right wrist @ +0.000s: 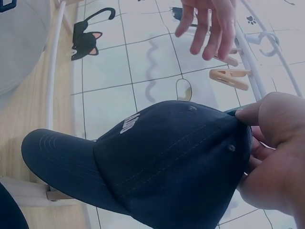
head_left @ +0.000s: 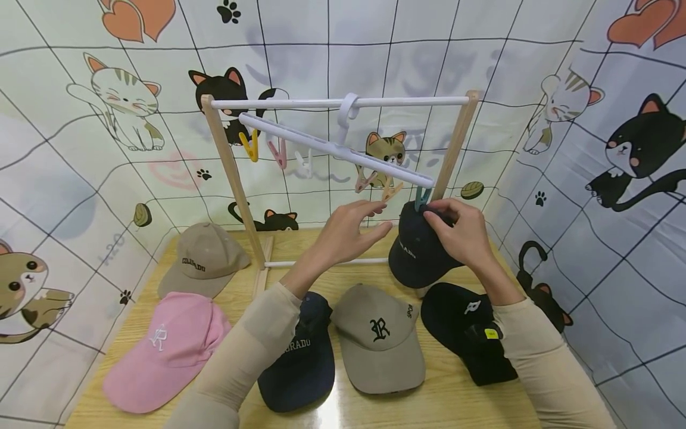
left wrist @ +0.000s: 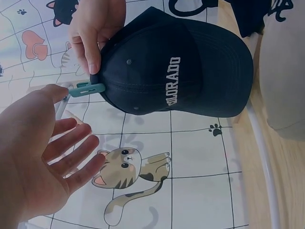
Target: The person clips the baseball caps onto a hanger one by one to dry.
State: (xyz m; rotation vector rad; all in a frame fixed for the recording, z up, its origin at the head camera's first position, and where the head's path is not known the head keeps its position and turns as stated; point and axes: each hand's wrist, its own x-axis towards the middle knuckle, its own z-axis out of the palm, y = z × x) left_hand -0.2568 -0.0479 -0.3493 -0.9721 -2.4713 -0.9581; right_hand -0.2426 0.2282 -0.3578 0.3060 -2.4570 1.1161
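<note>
A dark navy cap [head_left: 415, 253] with white COLORADO lettering hangs brim down below the right end of a white clip hanger [head_left: 332, 149]. A teal clothespin [left wrist: 86, 89] bites the cap's crown edge. My right hand [head_left: 458, 229] pinches the cap's fabric beside that clothespin; in the right wrist view, the right hand's thumb [right wrist: 248, 114] lies on the cap near the clip. My left hand [head_left: 351, 232] is held out to the left of the cap, fingers loosely extended with nothing between them. In the left wrist view, its thumb tip overlaps the clothespin's end.
A wooden rack with a white top bar [head_left: 278, 103] carries the tilted hanger by its hook [head_left: 348, 108]. Other clothespins [head_left: 249, 146] dangle along it. On the table lie a pink cap [head_left: 171, 345], a navy cap [head_left: 305, 369], a black cap [head_left: 455, 316] and two beige caps [head_left: 370, 351].
</note>
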